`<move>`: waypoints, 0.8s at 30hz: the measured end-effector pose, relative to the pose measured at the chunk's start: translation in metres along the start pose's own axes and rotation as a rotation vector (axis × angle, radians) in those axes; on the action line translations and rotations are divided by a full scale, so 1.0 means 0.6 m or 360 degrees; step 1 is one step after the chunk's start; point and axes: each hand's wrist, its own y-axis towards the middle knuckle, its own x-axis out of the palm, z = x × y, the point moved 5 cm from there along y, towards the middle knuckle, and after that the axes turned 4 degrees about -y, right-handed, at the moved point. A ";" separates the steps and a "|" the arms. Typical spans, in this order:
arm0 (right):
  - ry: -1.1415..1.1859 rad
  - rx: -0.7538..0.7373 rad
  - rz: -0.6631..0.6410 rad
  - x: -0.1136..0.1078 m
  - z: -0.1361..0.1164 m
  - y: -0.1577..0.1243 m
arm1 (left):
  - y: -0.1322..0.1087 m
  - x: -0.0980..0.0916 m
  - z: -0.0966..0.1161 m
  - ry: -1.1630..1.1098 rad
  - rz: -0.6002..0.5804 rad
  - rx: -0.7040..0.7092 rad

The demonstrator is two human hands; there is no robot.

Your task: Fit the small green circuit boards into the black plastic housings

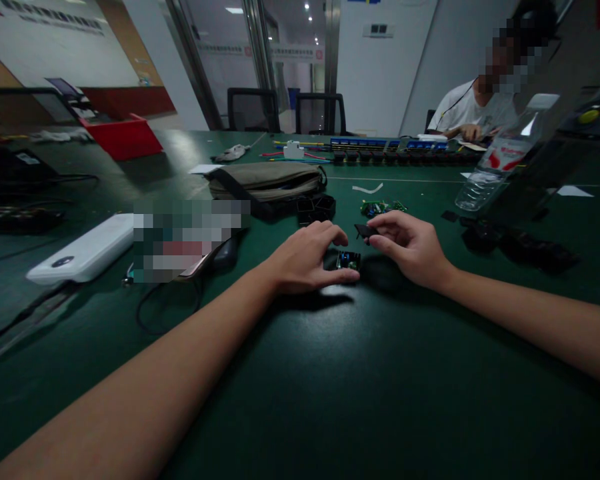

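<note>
Between the thumb and index finger of my right hand (413, 247) is a small flat black plastic piece (365, 231), with thin prongs along its lower edge. My left hand (310, 259) curves around a small black housing (349, 260) on the table, its fingers apart. Inside that housing, bits of a circuit board show; whether the left thumb touches it I cannot tell. Just behind the hands lie several green circuit boards (383, 208) in a small pile. A group of black housings (316, 208) stands beyond my left fingers.
A grey-green bag (267, 181) lies behind the hands. To the left are a white power bank (85, 250), cables and a red bin (123, 137). A water bottle (503, 160) and dark plastic parts (523, 248) stand right. Across the green table (300, 380) sits another person (473, 110).
</note>
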 end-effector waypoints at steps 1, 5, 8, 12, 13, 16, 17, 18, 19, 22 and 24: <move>0.0040 0.0056 0.0028 -0.001 0.006 0.001 | -0.001 0.002 -0.001 0.0009 -0.0045 -0.0002; 0.0117 0.0138 0.0060 0.001 0.017 0.003 | -0.001 0.011 -0.001 0.0058 -0.0089 0.0006; 0.0131 0.0120 0.0050 0.001 0.014 0.003 | 0.002 0.016 -0.001 0.0092 -0.0078 -0.0010; 0.0062 0.0019 -0.0048 0.004 0.001 0.002 | 0.006 0.019 -0.004 0.0128 -0.0088 -0.0077; 0.0046 -0.0024 -0.0087 0.005 -0.003 0.002 | 0.006 0.019 -0.005 0.0136 -0.0089 -0.0093; -0.0023 -0.0174 -0.0197 0.008 -0.016 0.000 | 0.008 0.018 -0.005 0.0171 -0.0083 -0.0134; -0.0060 -0.0216 -0.0229 0.009 -0.019 0.000 | 0.008 0.018 -0.006 0.0187 -0.0081 -0.0147; -0.0100 -0.0252 -0.0256 0.010 -0.022 -0.001 | 0.009 0.018 -0.006 0.0203 -0.0082 -0.0158; -0.0140 -0.0281 -0.0275 0.010 -0.023 -0.002 | 0.010 0.018 -0.006 0.0216 -0.0086 -0.0162; -0.0228 -0.0330 -0.0288 0.011 -0.025 -0.002 | 0.011 0.019 -0.005 0.0227 -0.0102 -0.0142; -0.0258 -0.0330 -0.0272 0.010 -0.024 -0.002 | 0.012 0.020 -0.004 0.0228 -0.0104 -0.0122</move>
